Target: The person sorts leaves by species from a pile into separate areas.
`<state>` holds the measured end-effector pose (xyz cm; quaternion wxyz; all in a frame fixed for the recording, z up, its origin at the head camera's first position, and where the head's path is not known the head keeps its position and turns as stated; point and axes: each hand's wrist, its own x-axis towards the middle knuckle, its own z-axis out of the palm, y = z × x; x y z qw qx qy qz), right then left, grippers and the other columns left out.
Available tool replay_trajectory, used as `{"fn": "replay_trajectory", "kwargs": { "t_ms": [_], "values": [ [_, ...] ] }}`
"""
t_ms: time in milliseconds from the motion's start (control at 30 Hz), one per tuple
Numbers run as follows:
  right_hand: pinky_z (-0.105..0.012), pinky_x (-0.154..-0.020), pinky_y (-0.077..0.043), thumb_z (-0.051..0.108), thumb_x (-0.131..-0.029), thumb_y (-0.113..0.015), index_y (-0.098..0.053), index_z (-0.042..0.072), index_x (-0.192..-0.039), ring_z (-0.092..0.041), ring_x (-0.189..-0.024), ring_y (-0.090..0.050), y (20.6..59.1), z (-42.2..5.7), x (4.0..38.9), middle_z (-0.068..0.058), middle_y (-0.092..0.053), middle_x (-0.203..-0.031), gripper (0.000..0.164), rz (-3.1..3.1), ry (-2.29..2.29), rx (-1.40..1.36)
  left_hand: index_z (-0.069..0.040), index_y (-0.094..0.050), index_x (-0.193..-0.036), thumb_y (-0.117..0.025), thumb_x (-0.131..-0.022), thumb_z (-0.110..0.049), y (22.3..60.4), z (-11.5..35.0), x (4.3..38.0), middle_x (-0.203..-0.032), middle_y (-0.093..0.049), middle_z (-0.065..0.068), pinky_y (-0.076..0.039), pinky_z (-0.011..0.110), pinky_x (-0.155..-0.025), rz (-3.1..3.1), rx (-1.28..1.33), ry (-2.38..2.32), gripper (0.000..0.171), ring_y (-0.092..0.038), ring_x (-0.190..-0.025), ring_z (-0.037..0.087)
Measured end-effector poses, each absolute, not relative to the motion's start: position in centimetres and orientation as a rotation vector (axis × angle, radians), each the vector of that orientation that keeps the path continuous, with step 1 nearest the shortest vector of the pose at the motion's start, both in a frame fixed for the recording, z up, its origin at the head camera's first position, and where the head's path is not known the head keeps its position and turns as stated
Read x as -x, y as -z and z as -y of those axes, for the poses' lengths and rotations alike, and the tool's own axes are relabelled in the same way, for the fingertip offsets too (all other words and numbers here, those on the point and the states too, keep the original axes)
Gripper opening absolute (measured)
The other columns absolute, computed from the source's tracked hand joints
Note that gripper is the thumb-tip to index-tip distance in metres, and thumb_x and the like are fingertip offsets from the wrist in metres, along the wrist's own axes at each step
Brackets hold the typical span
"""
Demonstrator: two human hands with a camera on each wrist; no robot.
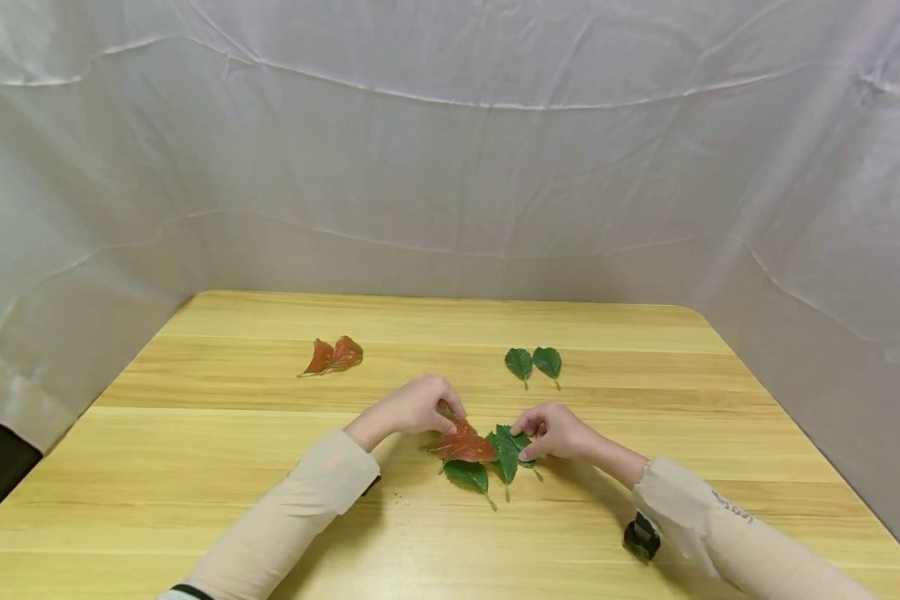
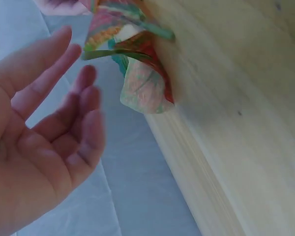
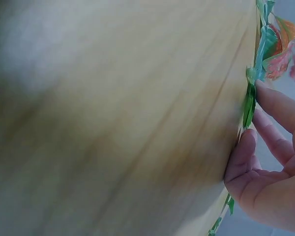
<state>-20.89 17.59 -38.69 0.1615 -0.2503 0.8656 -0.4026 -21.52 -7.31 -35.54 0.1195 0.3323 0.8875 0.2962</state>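
Note:
Red and green artificial leaves lie in an overlapping cluster on the wooden table. My left hand is over the red leaf, fingertips close to its upper edge. In the left wrist view, the left fingers are spread and loosely bent, with a gap between them and the red leaf. At the right of the cluster, my right hand holds a green leaf by its edge between thumb and index finger. The right wrist view shows that green leaf edge-on at the fingertips. Another green leaf lies partly under the red one.
Two red leaves lie together at the back left of the table. Two green leaves lie side by side behind the right hand. Pale sheeting hangs around the table's back and sides.

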Motion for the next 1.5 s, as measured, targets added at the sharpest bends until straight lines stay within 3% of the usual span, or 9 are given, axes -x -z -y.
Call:
{"fn": "replay_trajectory", "kwargs": {
  "t_ms": [233,567,767,1100,1333,1500],
  "values": [
    [-0.021,-0.047,-0.036,-0.002,-0.066,-0.075,-0.065,-0.005,-0.089,-0.011,-0.055,-0.036,38.7,-17.6,20.9,-0.006,-0.051,-0.075,0.025,-2.478,1.147,0.712,-0.001,-0.068,-0.083,-0.070,-0.075,-0.003,35.5,7.0,21.3,-0.075,-0.063,-0.002,-0.046,0.020,-0.059,-2.537,-1.018,-1.041,0.008,-0.056,-0.064,0.009],
    [-0.021,-0.047,-0.036,-0.001,-0.066,-0.075,-0.064,-0.005,-0.090,-0.011,-0.055,-0.036,38.8,-17.5,21.1,-0.006,-0.051,-0.075,0.026,-2.480,1.141,0.722,-0.002,-0.066,-0.082,-0.077,-0.068,-0.008,36.2,6.6,21.1,-0.075,-0.062,0.003,-0.046,0.019,-0.061,-2.544,-0.974,-1.013,0.018,-0.054,-0.066,0.007],
    [-0.021,-0.047,-0.036,-0.002,-0.066,-0.075,-0.064,-0.006,-0.089,-0.011,-0.054,-0.036,38.8,-17.5,21.1,-0.006,-0.050,-0.074,0.026,-2.487,1.137,0.735,-0.009,-0.065,-0.080,-0.079,-0.067,-0.014,36.2,6.3,20.7,-0.075,-0.059,-0.003,-0.044,0.022,-0.065,-2.625,-0.993,-0.864,0.020,-0.054,-0.070,0.009],
    [-0.022,-0.051,-0.037,-0.001,-0.067,-0.074,-0.064,-0.006,-0.089,-0.013,-0.059,-0.039,38.7,-17.5,21.0,-0.006,-0.051,-0.074,0.025,-2.496,1.125,0.756,-0.004,-0.064,-0.096,-0.078,-0.069,-0.017,35.8,5.8,20.2,-0.075,-0.064,-0.004,-0.046,0.023,-0.068,-2.603,-0.969,-0.761,0.033,-0.058,-0.069,0.006],
    [-0.021,-0.049,-0.036,0.000,-0.066,-0.075,-0.065,-0.005,-0.089,-0.012,-0.058,-0.039,38.9,-17.5,21.1,-0.005,-0.051,-0.074,0.026,-2.501,1.126,0.750,-0.006,-0.064,-0.085,-0.075,-0.071,-0.007,36.0,5.7,20.3,-0.066,-0.062,-0.002,-0.046,0.020,-0.058,-2.489,-0.999,-0.865,0.018,-0.057,-0.059,0.005],
    [-0.021,-0.050,-0.036,0.002,-0.066,-0.076,-0.065,-0.003,-0.089,-0.012,-0.059,-0.040,38.9,-17.5,21.1,-0.005,-0.051,-0.074,0.026,-2.517,1.110,0.739,-0.004,-0.062,-0.078,-0.072,-0.073,-0.002,36.2,5.8,20.5,-0.068,-0.060,-0.002,-0.046,0.019,-0.059,-2.391,-1.025,-1.000,0.011,-0.055,-0.061,0.005]
  ]
}}
